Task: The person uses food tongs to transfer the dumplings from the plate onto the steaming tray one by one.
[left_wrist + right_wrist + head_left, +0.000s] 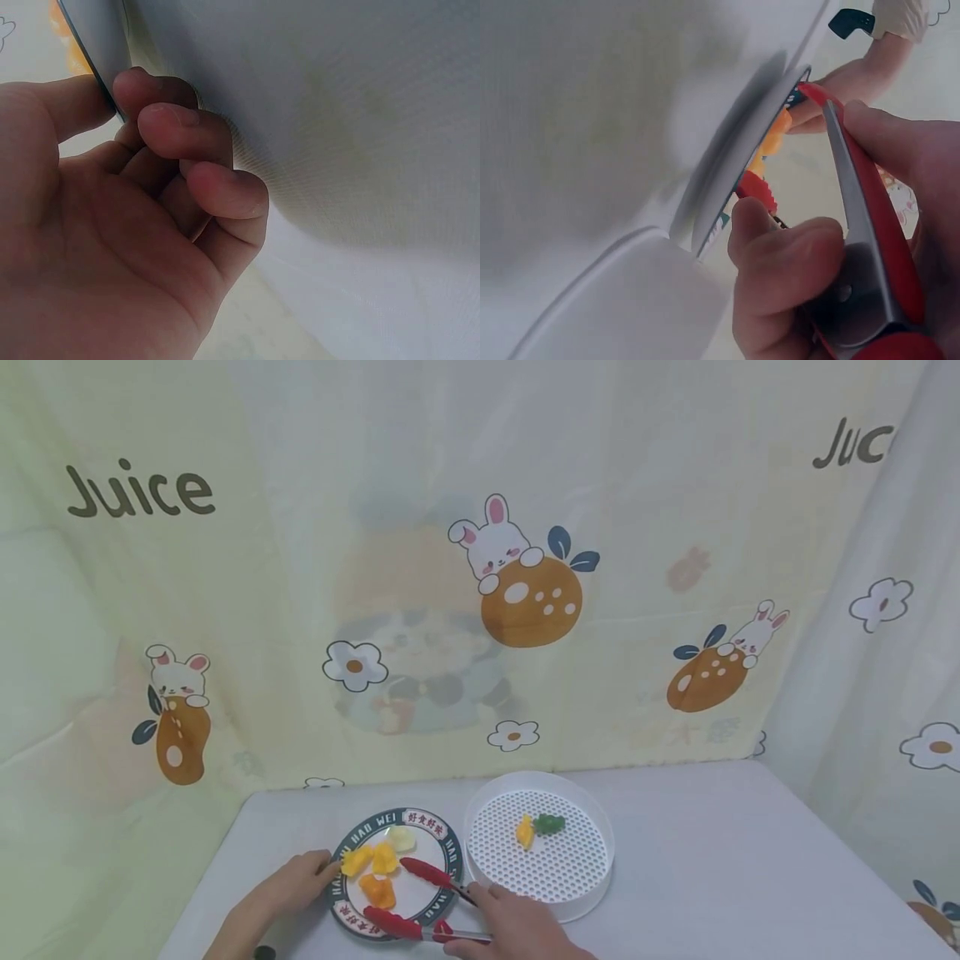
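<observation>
My left hand point(300, 878) pinches the left rim of a round plate point(454, 860) between thumb and fingers, as the left wrist view shows. My right hand point(517, 927) holds red-tipped metal tongs point(877, 217), their arms spread apart over the plate. On the plate lie two yellow dumpling-like pieces point(385, 858), an orange piece point(377, 891) and a pale one point(401, 838). The tong tips lie on either side of the orange piece, apart from it. Beside the plate stands a white perforated steamer tray point(551, 877), holding a yellow piece point(524, 832) and a green piece point(550, 823).
A white-covered table point(697, 860) carries the plate and tray. Behind it hangs a curtain point(630, 460) printed with rabbits, fruit and flowers, and more cloth hangs at both sides. The tray wall stands close to the plate's right edge.
</observation>
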Motion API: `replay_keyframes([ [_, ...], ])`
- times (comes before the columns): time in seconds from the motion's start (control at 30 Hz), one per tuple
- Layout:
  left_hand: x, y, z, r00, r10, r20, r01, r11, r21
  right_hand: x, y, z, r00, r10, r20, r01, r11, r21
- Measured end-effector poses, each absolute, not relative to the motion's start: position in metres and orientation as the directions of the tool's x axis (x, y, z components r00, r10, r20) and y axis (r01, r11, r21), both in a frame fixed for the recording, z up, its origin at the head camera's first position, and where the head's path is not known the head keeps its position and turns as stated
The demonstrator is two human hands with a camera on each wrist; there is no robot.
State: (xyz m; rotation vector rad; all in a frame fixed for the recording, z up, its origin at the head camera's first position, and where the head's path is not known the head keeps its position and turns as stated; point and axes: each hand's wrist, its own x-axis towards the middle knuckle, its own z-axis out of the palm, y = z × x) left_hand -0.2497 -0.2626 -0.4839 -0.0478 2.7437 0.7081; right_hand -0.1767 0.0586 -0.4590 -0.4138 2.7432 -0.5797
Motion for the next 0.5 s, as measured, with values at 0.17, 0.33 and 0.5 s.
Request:
replay_keyframes([
  [0.17,-0.2489,-0.2618,-0.4822,-0.951,0.036,-0.306,-0.115,0.880,0.461,-0.1773,0.0562,-0.4602,-0.907,-0.364,-0.210,-0.265,0.884,-0.385],
  [0.33,-0.2487,-0.2630,-0.4821,-0.954,0.041,-0.298,-0.101,0.890,0.445,-0.1782,0.0539,-0.4607,-0.905,-0.389,-0.175,-0.302,0.874,-0.381],
  [0.5,-0.2497,-0.2638,-0.4849,-0.957,0.050,-0.286,-0.089,0.887,0.453,-0.1798,0.0536,-0.4627,-0.899,-0.408,-0.159,-0.319,0.859,-0.401],
])
